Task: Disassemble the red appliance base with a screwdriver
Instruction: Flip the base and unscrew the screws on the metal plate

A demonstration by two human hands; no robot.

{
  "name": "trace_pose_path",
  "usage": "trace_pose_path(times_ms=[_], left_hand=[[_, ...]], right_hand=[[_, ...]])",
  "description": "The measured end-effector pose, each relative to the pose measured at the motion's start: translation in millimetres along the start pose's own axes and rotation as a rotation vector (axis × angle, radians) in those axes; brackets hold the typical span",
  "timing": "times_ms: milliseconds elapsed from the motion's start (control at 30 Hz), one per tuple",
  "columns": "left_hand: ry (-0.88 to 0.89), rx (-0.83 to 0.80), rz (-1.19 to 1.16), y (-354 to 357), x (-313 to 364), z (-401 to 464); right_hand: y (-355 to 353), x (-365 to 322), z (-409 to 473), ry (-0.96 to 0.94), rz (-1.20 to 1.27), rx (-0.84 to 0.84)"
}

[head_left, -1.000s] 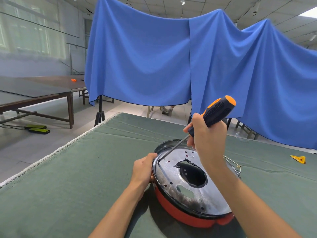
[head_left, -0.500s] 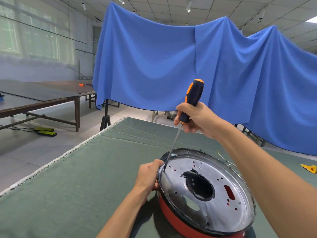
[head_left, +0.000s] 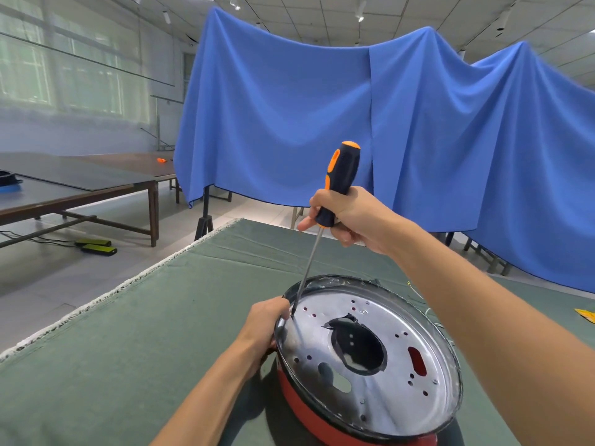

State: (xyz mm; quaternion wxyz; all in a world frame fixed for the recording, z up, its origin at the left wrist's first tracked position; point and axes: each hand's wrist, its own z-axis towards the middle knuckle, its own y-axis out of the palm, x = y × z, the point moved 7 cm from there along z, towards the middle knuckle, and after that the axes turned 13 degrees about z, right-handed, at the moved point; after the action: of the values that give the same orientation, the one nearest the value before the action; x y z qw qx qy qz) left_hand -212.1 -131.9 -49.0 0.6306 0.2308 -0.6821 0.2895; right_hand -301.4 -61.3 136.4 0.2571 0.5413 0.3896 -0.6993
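Observation:
The red appliance base [head_left: 309, 410] lies on the green table cloth, its round silver metal plate [head_left: 396, 375] facing up with a dark central hole and several small holes. My left hand [head_left: 262, 326] grips the plate's left rim. My right hand [head_left: 349, 217] holds the black and orange screwdriver [head_left: 338, 181] by the lower handle, nearly upright. The thin shaft slants down and its tip touches the plate at the left rim, right beside my left fingers.
The green cloth-covered table [head_left: 145, 333] has its edge at the left. A yellow scrap [head_left: 586, 315] lies at the far right. Thin wires [head_left: 428, 312] trail behind the base. A blue curtain [head_left: 418, 140] hangs behind; dark tables [head_left: 80, 185] stand at left.
My right hand has lifted and swung the screwdriver from a flat slant to nearly upright, tip staying at the left rim. My left hand has kept its grip on the rim.

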Motion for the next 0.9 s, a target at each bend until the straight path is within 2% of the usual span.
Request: trace_pose_path(times_ms=[100, 200, 267, 433, 533, 600, 700, 800, 900], left_hand=[[0.066, 0.006, 0.021, -2, 8, 2], [0.202, 0.016, 0.194, -5, 19, 3], [0.247, -0.012, 0.249, -3, 18, 3], [0.229, -0.057, 0.204, 3, 14, 3], [0.175, -0.089, 0.130, 4, 12, 8], [0.131, -0.120, 0.148, 3, 13, 12], [0.108, -0.162, 0.183, -2, 16, 19], [0.108, -0.194, 0.127, -1, 18, 20], [0.052, -0.083, 0.038, -7, 11, 21]], right_hand=[[-5, 0, 3, -0.049, -0.013, 0.115], [-18, 2, 3, -0.141, -0.110, 0.273], [-22, 4, 1, -0.167, -0.131, 0.302], [-20, 3, -7, -0.114, -0.023, 0.246], [-27, -9, -15, -0.104, 0.082, 0.331], [-33, -22, -19, -0.167, -0.035, 0.421], [-38, -40, -21, -0.234, -0.338, 0.522], [-37, -57, -20, -0.139, -0.709, 0.498], [-31, -77, -16, -0.050, -1.115, 0.479]])
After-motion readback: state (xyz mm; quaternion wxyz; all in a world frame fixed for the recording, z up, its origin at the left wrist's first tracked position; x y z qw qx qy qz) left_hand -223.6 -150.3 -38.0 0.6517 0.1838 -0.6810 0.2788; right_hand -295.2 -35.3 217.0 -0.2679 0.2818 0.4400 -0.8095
